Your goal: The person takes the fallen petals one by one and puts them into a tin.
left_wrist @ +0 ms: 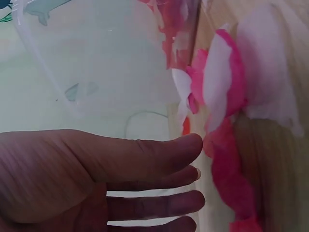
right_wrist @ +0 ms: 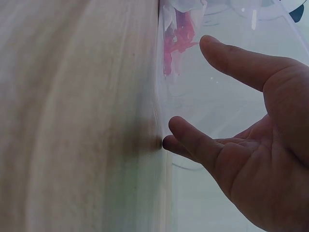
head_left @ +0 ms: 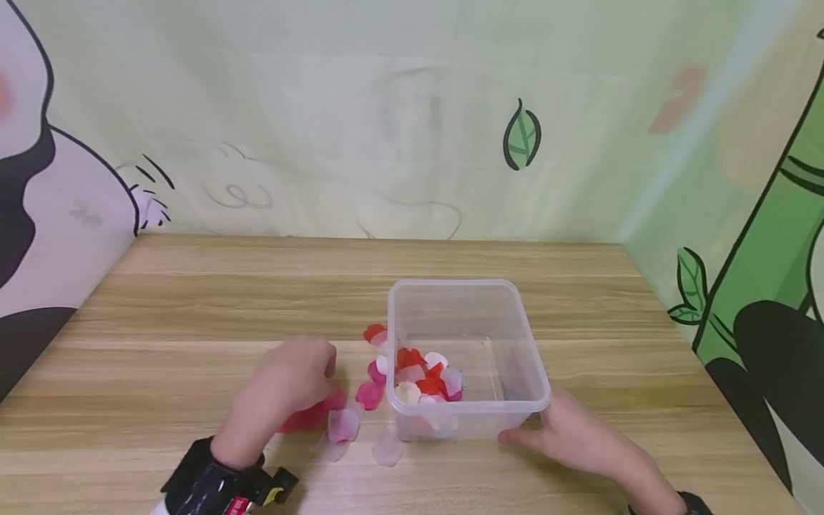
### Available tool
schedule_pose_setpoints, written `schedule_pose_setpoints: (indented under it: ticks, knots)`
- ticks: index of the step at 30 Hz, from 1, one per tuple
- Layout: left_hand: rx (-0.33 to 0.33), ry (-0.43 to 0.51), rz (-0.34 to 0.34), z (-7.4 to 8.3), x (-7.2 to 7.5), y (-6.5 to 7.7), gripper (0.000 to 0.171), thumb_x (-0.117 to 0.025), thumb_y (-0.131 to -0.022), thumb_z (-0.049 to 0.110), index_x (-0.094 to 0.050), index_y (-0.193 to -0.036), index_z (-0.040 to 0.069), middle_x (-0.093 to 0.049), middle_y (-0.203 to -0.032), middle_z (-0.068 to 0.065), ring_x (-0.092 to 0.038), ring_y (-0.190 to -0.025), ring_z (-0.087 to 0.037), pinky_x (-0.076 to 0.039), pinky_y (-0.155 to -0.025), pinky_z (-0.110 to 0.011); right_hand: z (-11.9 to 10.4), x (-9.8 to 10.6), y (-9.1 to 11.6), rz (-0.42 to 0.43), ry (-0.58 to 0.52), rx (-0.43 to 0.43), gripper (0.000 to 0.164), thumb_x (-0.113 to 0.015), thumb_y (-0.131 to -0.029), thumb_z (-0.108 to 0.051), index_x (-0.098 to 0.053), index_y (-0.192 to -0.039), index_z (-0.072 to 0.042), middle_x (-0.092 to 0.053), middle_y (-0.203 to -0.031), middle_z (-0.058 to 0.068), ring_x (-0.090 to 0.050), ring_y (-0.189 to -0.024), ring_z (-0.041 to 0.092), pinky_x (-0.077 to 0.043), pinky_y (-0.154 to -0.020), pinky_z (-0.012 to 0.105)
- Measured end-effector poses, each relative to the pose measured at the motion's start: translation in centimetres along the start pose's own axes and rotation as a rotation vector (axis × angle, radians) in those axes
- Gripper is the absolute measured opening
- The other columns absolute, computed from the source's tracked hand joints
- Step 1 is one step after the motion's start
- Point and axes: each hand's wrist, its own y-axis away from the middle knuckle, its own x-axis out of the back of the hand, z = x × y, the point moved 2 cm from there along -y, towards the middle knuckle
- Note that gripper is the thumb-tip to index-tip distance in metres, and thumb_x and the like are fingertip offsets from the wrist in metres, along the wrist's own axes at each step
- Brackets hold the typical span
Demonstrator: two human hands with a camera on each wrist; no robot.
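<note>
Petals [head_left: 370,395], loose, strewn near to far along left side of clear container [head_left: 476,406]; others inside. Left hand [head_left: 286,379]: nearer of two, loose petals just beside, to its right and near side; fingers extended, thumb apart, nothing held. Right hand [head_left: 573,436]: digits spread, touching container's near right corner.

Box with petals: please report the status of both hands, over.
Left hand close to loose petals on table, no grip seen. Right hand at right side of open box. More petals inside. Nothing seen in the way.
</note>
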Motion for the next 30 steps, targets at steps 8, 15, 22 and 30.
schedule_pose_setpoints:
  ticks: [8,15,22,30]
  knots:
    - [0.011,-0.025,-0.006,-0.1,-1.0,-0.4,0.029,-0.089,-0.079,0.016,-0.061,-0.076,0.011,-0.056,-0.07,-0.003,-0.053,-0.064,-0.02,-0.043,-0.055,-0.033,0.0,-0.1,0.1,0.003,0.012,0.036,0.083,-0.085,-0.086,-0.017,-0.037,-0.151,-0.002,-0.065,-0.127,0.005,-0.063,-0.113,0.016,-0.053,-0.096,0.039]
    - [-0.011,-0.032,0.035,-0.4,-1.2,-0.8,0.024,-0.086,-0.081,0.011,-0.063,-0.076,0.011,-0.056,-0.071,-0.003,-0.053,-0.066,-0.021,-0.044,-0.055,-0.033,0.1,-0.1,0.1,0.005,0.018,0.038,0.091,-0.085,-0.085,-0.017,-0.03,-0.155,0.0,-0.065,-0.128,0.005,-0.063,-0.113,0.016,-0.052,-0.097,0.04]
    - [-0.018,-0.042,0.058,-0.6,-1.2,-1.1,0.017,-0.079,-0.084,0.005,-0.065,-0.076,0.01,-0.056,-0.069,-0.003,-0.053,-0.064,-0.021,-0.044,-0.054,-0.033,-0.1,-0.1,0.1,0.003,0.009,0.06,0.086,-0.084,-0.088,-0.022,-0.032,-0.154,0.0,-0.065,-0.127,0.006,-0.063,-0.111,0.017,-0.054,-0.095,0.039]
    - [-0.061,0.026,0.152,-0.7,0.1,-1.0,0.013,-0.076,-0.086,0.009,-0.067,-0.077,0.011,-0.058,-0.068,0.0,-0.054,-0.063,-0.019,-0.046,-0.055,-0.034,-0.2,-0.1,0.1,0.002,0.01,0.038,0.089,-0.084,-0.088,-0.022,-0.031,-0.155,0.0,-0.063,-0.13,0.008,-0.062,-0.115,0.02,-0.052,-0.097,0.041]
